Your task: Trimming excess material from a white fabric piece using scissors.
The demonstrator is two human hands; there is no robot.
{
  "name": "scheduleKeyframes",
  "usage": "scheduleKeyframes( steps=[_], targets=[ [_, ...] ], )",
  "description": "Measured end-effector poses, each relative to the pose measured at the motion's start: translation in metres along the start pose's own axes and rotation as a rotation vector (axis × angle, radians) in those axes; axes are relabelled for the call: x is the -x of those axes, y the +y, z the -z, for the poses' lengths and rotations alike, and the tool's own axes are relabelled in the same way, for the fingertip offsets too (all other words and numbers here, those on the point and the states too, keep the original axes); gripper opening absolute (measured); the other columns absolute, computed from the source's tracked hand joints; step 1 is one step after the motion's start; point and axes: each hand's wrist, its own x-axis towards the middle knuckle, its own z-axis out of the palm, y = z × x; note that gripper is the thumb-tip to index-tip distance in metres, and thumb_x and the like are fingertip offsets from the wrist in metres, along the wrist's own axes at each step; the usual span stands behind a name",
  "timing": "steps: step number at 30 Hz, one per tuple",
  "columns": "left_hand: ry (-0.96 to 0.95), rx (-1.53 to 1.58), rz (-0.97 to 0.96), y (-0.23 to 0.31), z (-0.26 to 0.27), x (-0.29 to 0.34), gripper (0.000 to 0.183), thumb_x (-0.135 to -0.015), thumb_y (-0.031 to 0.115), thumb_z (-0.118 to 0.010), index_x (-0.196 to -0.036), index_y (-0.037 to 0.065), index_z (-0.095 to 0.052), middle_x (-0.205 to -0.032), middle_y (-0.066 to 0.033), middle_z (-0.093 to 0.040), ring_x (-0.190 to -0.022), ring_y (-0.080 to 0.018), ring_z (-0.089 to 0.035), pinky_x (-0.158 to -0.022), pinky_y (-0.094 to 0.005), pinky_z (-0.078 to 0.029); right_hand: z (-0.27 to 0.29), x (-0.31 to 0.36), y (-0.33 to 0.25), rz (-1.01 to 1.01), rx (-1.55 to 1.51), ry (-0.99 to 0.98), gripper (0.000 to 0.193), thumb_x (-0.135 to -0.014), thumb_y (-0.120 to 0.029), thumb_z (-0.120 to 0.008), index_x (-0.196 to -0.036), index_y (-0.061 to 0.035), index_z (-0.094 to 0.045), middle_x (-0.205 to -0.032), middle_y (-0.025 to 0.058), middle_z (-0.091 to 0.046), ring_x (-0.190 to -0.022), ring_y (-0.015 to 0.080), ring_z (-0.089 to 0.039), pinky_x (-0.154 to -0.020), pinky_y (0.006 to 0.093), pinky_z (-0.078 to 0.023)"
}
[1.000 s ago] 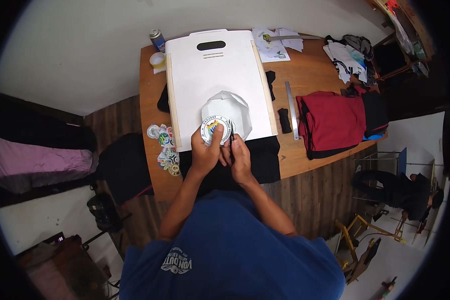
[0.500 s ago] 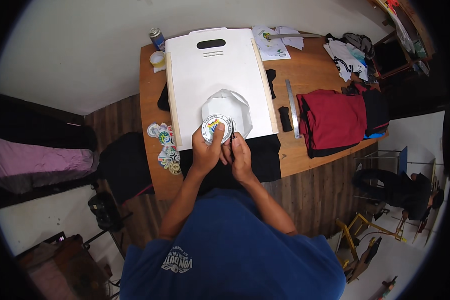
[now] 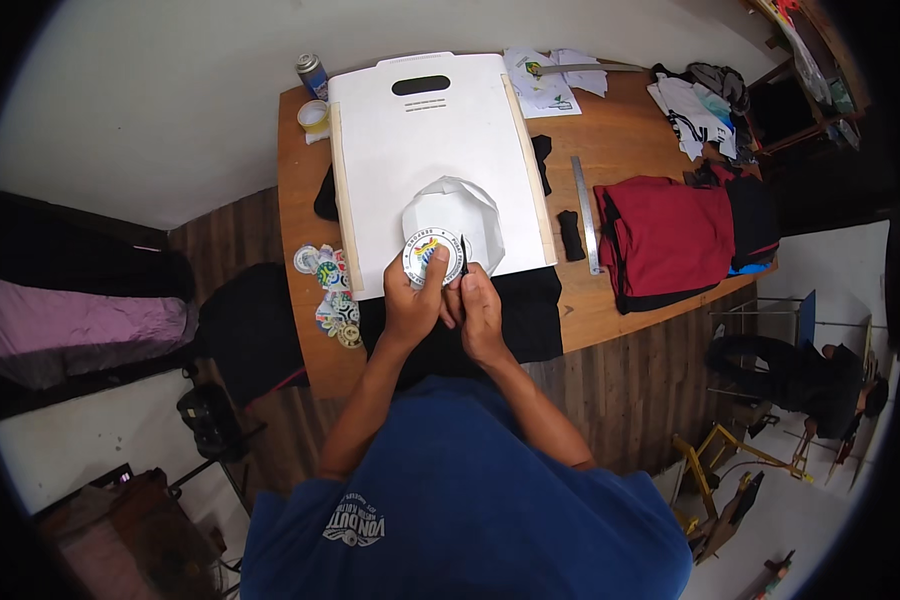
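both hands (image 3: 448, 305) pinch round sticker (image 3: 434, 257) at fingertips

Little has changed: the round printed sticker (image 3: 434, 257) sits a touch lower and nearer the black cloth (image 3: 490, 310) than a second ago, and the left hand (image 3: 413, 302) and right hand (image 3: 478, 305) have drawn slightly closer together.

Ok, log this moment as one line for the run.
left hand: holds round sticker | right hand: thin dark tool at sticker edge | under: white board, black cloth
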Motion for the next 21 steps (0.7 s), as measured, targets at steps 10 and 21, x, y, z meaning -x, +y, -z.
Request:
scheduleKeyframes(
  steps=[10, 21],
  targets=[
    [0.022, 0.011, 0.125, 0.009, 0.0, 0.001, 0.02, -0.093, 0.017, -0.058, -0.088, -0.002, -0.061, -0.076, -0.004, -0.064, -0.068, -0.0069, -0.057, -0.059, -0.022, -0.045, 0.0, -0.003, -0.007, -0.01, -0.038, -0.04, 0.031, -0.102, -0.029, -0.033, -0.098, -0.002, -0.047, -0.057, -0.003, -0.031, -0.047, 0.0048, -0.026, -0.047, 0.0219, -0.033],
    [0.01, -0.013, 0.046, -0.001, 0.003, -0.002, 0.019, -0.093, 0.015, -0.057, -0.089, -0.003, -0.062, -0.076, -0.0041, -0.064, -0.068, -0.0069, -0.057, -0.059, -0.0219, -0.045, 0.0, -0.006, -0.012, -0.001, -0.029, -0.056, 0.031, -0.102, -0.029, -0.032, -0.099, -0.0019, -0.047, -0.058, -0.0029, -0.031, -0.046, 0.005, -0.026, -0.047, 0.0214, -0.032]
  ],
)
